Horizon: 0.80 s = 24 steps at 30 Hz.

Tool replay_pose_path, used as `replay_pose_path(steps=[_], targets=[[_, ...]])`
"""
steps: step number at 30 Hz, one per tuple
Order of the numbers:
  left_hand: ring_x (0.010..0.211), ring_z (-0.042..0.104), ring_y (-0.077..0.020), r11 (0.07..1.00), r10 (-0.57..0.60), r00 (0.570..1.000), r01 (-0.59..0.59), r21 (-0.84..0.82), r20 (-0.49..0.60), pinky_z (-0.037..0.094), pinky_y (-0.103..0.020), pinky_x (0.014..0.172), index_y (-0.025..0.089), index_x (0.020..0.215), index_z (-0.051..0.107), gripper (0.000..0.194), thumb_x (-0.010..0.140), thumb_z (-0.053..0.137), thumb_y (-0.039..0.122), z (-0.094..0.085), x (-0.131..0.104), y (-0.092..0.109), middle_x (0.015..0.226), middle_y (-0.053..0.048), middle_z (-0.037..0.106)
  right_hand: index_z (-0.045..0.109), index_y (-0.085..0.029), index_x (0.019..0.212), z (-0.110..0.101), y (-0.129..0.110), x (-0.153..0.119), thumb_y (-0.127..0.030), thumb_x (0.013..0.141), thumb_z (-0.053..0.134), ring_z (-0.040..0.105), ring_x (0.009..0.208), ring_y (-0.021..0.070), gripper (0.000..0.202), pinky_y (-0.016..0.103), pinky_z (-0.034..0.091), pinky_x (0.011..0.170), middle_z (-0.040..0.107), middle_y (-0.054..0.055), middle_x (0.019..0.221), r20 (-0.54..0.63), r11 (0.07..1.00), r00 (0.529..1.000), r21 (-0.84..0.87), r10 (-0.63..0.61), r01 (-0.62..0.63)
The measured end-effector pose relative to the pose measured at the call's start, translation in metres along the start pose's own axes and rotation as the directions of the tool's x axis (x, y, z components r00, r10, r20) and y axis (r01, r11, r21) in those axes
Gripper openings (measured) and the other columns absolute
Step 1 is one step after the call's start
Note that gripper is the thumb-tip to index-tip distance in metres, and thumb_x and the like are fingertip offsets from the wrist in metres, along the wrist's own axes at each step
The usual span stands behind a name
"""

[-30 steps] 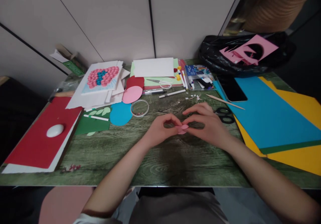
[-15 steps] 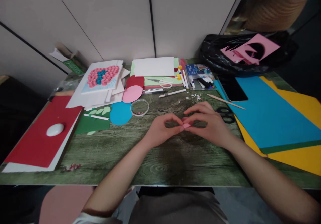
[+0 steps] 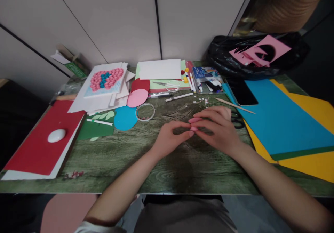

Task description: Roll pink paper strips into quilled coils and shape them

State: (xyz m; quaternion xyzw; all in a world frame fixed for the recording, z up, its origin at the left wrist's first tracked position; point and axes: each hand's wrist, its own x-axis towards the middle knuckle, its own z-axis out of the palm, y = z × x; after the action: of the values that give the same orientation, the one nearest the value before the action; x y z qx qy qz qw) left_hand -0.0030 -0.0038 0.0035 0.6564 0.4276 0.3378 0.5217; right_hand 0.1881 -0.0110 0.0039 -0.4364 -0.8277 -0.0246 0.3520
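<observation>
Pinched between both hands, above the middle of the green wood-grain table [image 3: 146,167], is a small piece of pink paper [image 3: 195,120]; my fingers cover part of it. My left hand [image 3: 169,137] grips its left side with thumb and forefinger. From the right, my right hand [image 3: 220,128] holds it between thumb and fingers. Black-handled scissors [image 3: 237,120] lie partly hidden behind my right hand. White paper scraps [image 3: 203,101] and a pointed wooden stick [image 3: 235,105] rest just beyond the hands.
Left are a red sheet [image 3: 39,142] with a white oval object [image 3: 56,135], and a card with pink and blue paper roses [image 3: 106,80]. A tape ring [image 3: 145,112], white-handled scissors [image 3: 172,86] and markers [image 3: 191,81] lie behind. Right are a phone [image 3: 242,92] and blue sheets [image 3: 289,118].
More of the pink paper shows above my fingers now. My right-hand fingers have shifted slightly around it, and both hands stay in nearly the same place.
</observation>
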Motion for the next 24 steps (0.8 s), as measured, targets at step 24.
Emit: replay_pose_path(steps=[24], targets=[[0.089, 0.059, -0.0144, 0.801, -0.157, 0.971, 0.231, -0.553, 0.179, 0.039, -0.032, 0.091, 0.018, 0.094, 0.071, 0.024, 0.072, 0.070, 0.027, 0.014, 0.000, -0.014, 0.094, -0.005, 0.070, 0.065, -0.033, 0.096, 0.007, -0.005, -0.003, -0.025, 0.074, 0.069, 0.055, 0.092, 0.0196, 0.023, 0.041, 0.039, 0.081, 0.068, -0.004, 0.098, -0.063, 0.998, 0.997, -0.028, -0.049, 0.048]])
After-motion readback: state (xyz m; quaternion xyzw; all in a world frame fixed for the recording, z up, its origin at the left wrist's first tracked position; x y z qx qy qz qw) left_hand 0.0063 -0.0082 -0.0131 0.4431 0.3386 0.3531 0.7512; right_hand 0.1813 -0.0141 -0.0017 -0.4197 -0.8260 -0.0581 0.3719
